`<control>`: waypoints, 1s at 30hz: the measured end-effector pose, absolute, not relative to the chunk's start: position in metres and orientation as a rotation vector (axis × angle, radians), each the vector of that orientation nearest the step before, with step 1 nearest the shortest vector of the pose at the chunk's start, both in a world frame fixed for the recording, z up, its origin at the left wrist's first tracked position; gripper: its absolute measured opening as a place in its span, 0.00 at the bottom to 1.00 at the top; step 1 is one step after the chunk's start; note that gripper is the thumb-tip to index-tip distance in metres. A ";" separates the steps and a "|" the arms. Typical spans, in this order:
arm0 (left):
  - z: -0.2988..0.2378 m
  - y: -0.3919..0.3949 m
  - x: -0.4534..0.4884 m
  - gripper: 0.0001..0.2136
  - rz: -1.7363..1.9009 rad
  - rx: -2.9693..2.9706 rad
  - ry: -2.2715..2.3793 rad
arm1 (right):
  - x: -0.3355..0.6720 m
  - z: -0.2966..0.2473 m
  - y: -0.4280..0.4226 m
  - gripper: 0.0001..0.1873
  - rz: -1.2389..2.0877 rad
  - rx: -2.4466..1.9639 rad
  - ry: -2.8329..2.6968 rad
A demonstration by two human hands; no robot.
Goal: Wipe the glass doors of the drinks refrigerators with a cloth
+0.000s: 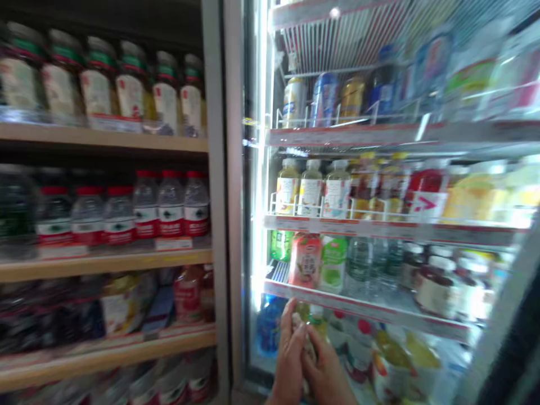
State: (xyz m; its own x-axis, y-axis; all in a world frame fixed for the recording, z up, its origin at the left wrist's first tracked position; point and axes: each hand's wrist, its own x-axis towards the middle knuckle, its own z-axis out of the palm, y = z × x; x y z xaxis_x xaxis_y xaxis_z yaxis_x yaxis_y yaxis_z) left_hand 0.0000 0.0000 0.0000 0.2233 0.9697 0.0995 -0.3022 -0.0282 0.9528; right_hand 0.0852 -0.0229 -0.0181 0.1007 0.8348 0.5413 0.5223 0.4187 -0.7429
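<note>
My left hand (288, 360) and my right hand (324, 368) come together low in front of the lit drinks cooler. Their fingers close around a pale, crumpled piece of cloth (310, 350), mostly hidden between them and blurred. Just above the fingertips runs the front edge of a cooler shelf (363, 308). On that shelf stand a pink-red drink pack (304, 261) and a green-and-white one (333, 264). Behind my left hand, on the lower level, is a large blue bottle (269, 326).
Glass bottles and cans (324, 98) fill the upper cooler shelves. At right, the dark door edge (506, 337) slants across. On the left, wooden shelves (105, 139) carry rows of red-capped water bottles (171, 205) and juice bottles. A metal upright (219, 197) separates the two.
</note>
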 end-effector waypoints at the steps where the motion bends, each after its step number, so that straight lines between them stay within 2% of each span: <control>1: 0.013 -0.006 0.006 0.29 1.279 1.235 0.768 | 0.103 0.005 -0.036 0.17 0.182 -1.212 -1.501; 4: 0.062 -0.008 0.023 0.23 1.551 1.587 0.660 | 0.164 0.083 -0.074 0.17 -0.398 -1.138 -1.316; 7: 0.131 0.010 0.038 0.19 1.988 1.996 0.473 | 0.240 0.172 -0.101 0.17 -1.086 -1.035 -1.067; 9: 0.174 0.023 0.049 0.18 2.189 2.217 0.357 | 0.279 0.217 -0.104 0.16 -1.374 -1.035 -0.885; 12: 0.209 0.033 0.071 0.18 2.266 2.393 0.283 | 0.285 0.236 -0.072 0.20 -1.394 -1.223 -0.879; 17: 0.213 0.020 0.111 0.21 2.085 2.523 0.028 | 0.219 0.191 -0.001 0.29 -1.454 -1.140 -1.458; 20: 0.211 0.011 0.138 0.22 1.957 2.658 -0.051 | 0.232 0.180 -0.011 0.28 -1.502 -1.162 -1.524; 23: 0.208 0.011 0.166 0.21 2.051 2.701 -0.043 | 0.280 0.181 -0.041 0.28 -1.548 -1.220 -1.412; 27: 0.201 0.035 0.159 0.14 2.201 2.858 -0.120 | 0.318 0.175 -0.056 0.29 -1.458 -1.273 -1.142; 30: 0.208 0.074 0.095 0.06 2.260 2.806 0.182 | 0.314 0.170 -0.049 0.30 -1.406 -1.316 -1.027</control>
State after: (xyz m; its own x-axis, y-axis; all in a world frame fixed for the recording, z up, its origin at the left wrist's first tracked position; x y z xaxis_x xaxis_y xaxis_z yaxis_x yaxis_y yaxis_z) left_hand 0.0952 0.0744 0.2080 0.2522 -0.2073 0.9452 0.3560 -0.8884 -0.2898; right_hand 0.3144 -0.0487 0.1703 -0.0023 -0.0804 0.9968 0.9740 -0.2258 -0.0160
